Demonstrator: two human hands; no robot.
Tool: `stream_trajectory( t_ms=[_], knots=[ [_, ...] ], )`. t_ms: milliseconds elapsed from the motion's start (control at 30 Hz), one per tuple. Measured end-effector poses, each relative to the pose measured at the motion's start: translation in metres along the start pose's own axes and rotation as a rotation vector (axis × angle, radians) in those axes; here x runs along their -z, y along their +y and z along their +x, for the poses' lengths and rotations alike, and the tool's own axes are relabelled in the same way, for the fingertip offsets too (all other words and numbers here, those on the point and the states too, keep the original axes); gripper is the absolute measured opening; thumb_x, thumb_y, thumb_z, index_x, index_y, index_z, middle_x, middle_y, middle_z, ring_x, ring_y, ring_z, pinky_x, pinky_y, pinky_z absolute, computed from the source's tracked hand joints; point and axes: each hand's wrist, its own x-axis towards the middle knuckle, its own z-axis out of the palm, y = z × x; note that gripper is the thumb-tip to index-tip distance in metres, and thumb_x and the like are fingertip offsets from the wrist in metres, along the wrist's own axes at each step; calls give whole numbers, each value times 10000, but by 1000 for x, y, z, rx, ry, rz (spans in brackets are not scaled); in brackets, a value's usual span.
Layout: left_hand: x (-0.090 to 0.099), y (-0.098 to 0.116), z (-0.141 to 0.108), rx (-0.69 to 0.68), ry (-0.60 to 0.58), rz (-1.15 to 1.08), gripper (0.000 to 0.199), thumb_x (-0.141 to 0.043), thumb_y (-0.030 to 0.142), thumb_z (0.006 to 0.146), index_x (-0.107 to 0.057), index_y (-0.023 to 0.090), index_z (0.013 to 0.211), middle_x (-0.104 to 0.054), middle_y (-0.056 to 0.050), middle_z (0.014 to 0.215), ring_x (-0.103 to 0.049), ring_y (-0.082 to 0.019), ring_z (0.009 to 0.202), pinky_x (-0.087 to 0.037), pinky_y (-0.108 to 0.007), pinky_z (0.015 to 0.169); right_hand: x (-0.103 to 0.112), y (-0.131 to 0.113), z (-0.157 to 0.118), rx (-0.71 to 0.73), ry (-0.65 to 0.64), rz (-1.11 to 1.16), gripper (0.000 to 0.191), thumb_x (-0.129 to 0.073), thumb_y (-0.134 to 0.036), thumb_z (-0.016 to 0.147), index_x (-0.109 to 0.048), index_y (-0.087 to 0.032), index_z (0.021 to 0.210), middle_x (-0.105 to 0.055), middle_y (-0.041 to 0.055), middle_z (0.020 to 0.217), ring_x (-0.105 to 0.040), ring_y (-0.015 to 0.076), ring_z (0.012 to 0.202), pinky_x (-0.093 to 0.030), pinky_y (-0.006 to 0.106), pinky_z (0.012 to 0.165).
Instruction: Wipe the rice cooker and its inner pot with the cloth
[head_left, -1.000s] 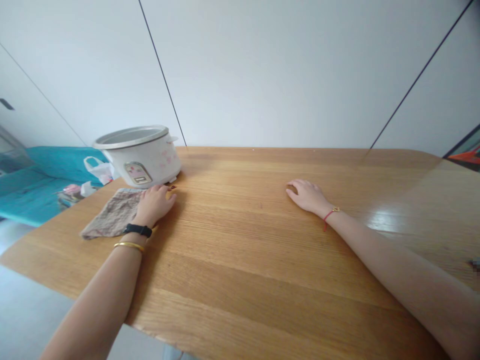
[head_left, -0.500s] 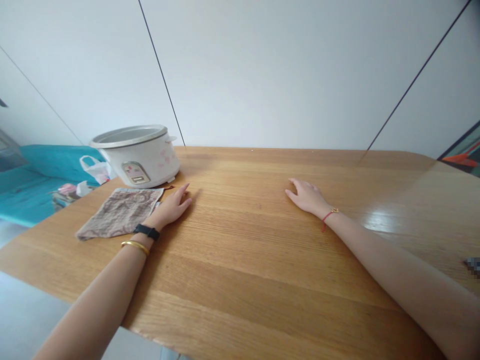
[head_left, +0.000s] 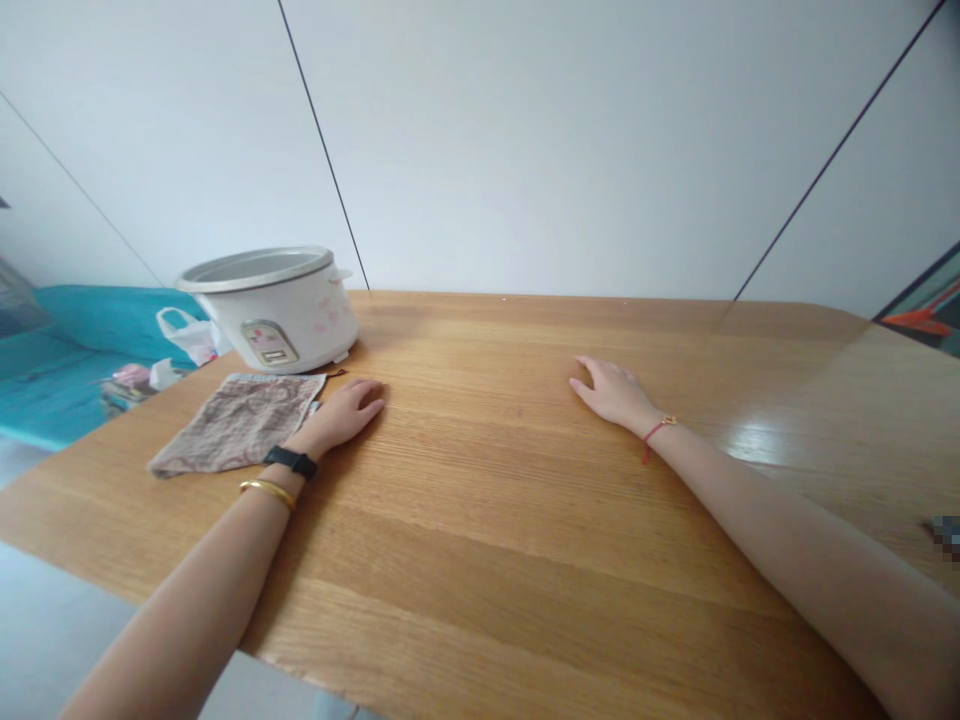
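Note:
My left hand [head_left: 343, 414] rests on the wooden table [head_left: 465, 470], its thumb apart from the fingers and nothing held. Just left of it lies a brown patterned cloth [head_left: 244, 422], flat on the tabletop. Behind the cloth stands a white rice cooker [head_left: 277, 315] with pink flower prints and no lid on; its inside bottom is hidden. My right hand [head_left: 615, 393] lies on the table right of the middle, thumb and fingers apart, holding nothing.
A teal sofa [head_left: 60, 350] is beyond the table's left end, with a white plastic bag [head_left: 191, 337] near the cooker. A pale wall [head_left: 525, 150] rises behind the table. A small blurred object [head_left: 946, 537] sits at the right edge.
The raised fingers of my left hand have come down toward the table. My right hand has hardly moved, and the view has shifted very slightly.

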Motion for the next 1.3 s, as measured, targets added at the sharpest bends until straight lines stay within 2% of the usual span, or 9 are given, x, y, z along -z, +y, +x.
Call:
stream_trajectory(
  t_ms=[100,200,333,667,800,900,1000,1100,1300],
  knots=[
    [-1,2,-1,51,1,-7,694,-485,499,895,-570,81,1443,-599,-206,1490,-559,-342,1394,-391,-463,1222,0,0,0,-15,4,0,516,-525,-382,1051,-531,-143,1509,-585,157,1451,-558,352,1321,-429,543,1137],
    [-2,2,-1,68,9,-17,755,-482,501,890,-508,44,1490,-576,-225,1509,-546,-339,1409,-380,-463,1230,1,1,1,2,-20,-3,421,-511,-369,1057,-615,-172,1414,-605,134,1431,-564,338,1311,-430,533,1136],
    [-2,0,1,18,-10,2,636,-448,511,902,-646,95,1341,-634,-198,1445,-572,-339,1372,-376,-475,1232,2,2,1,32,-42,-7,337,-486,-354,1063,-699,-190,1267,-640,103,1383,-578,322,1285,-435,543,1129],
    [-3,0,0,23,-2,6,667,-452,512,911,-593,88,1406,-608,-205,1476,-560,-354,1381,-387,-501,1221,2,-1,0,-8,-4,-25,483,-522,-374,1049,-583,-136,1465,-610,173,1410,-577,359,1296,-452,556,1115],
    [-5,-1,0,42,11,-27,710,-476,512,897,-542,80,1456,-573,-216,1513,-539,-355,1408,-379,-507,1227,2,2,1,33,-14,-15,402,-507,-367,1056,-657,-190,1383,-623,131,1406,-584,334,1290,-451,539,1124],
    [-5,-3,1,6,2,-25,680,-446,526,909,-599,81,1399,-603,-214,1475,-556,-346,1388,-376,-488,1230,2,4,1,76,-40,-10,344,-476,-355,1069,-719,-223,1273,-639,82,1391,-579,305,1298,-436,523,1144],
    [-5,-3,1,-12,-12,-15,661,-426,536,916,-643,78,1341,-626,-216,1439,-574,-343,1363,-375,-475,1232,3,3,0,56,-26,-17,394,-487,-361,1064,-667,-211,1380,-623,102,1413,-571,320,1305,-441,537,1136],
    [-4,-1,0,30,-1,-14,697,-450,524,906,-575,69,1420,-595,-223,1482,-554,-354,1388,-380,-501,1227,3,2,0,42,-14,-18,437,-497,-362,1057,-627,-207,1445,-606,118,1434,-566,333,1310,-446,551,1126],
    [-2,3,-2,71,1,-51,831,-482,495,902,-359,36,1583,-521,-234,1559,-503,-332,1450,-338,-487,1252,2,3,0,63,-27,-4,347,-489,-352,1061,-738,-233,1271,-629,84,1405,-567,306,1314,-431,533,1149]
  ],
)
